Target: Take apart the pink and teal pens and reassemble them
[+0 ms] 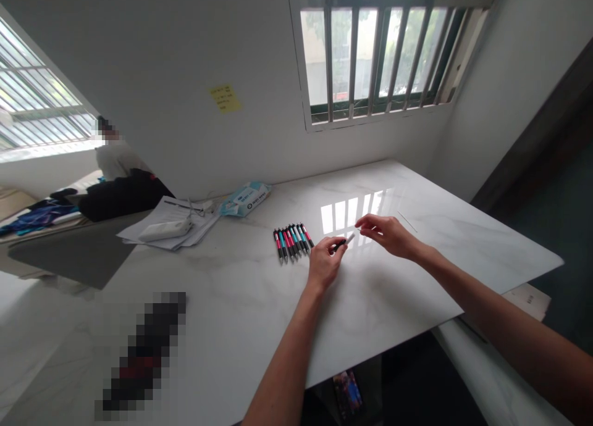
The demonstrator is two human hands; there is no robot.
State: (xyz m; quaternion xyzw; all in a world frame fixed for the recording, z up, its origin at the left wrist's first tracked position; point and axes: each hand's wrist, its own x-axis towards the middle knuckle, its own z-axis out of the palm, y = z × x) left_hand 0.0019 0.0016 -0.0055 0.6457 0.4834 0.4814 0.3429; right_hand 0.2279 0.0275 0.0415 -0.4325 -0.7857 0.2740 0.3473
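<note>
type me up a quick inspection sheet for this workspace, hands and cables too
Surface: white marbled table, glossy, reflecting the window
Work items: row of pens, red or teal with black ends; thin white stick lying apart at the right
Clutter: papers under a white packet; blue wipes pack; blurred dark object, unidentifiable
Hands: left hand holds a black-and-white pen piece; right hand has fingertips close to it, grip unclear
Cables: none certain; pale strand by the papers could be one
Surroundings: barred window, yellow note on wall, another person at left
</note>
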